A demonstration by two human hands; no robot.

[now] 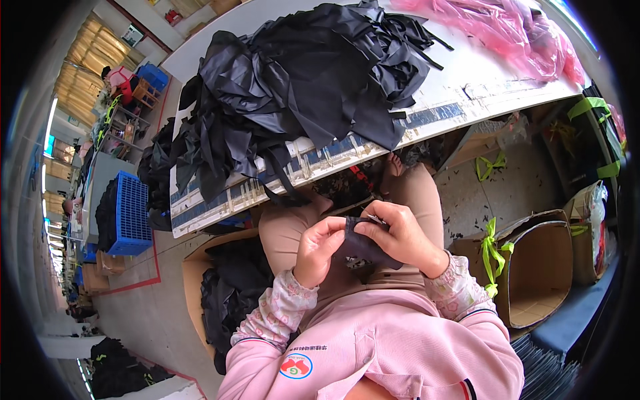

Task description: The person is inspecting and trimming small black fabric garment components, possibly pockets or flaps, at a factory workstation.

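Observation:
Above my lap, a small piece of black fabric (365, 249) is stretched between my two hands. My left hand (317, 251) pinches its left edge between thumb and fingers. On the other side, my right hand (404, 235) grips the top right part, thumb pressed on the cloth. Something small and shiny shows by the right fingertips; I cannot make out what it is. Just beyond my knees, a large heap of black fabric pieces (313, 73) covers much of the white table (480, 100), with strips hanging over its worn, taped front edge.
Pink plastic sheeting (497, 33) lies at the table's far right. Beside my left leg stands a cardboard box with black cloth (230, 287) in it. Another cardboard box (539, 283), with a yellow-green ribbon (492, 257), is at my right. A blue crate (132, 213) stands farther left.

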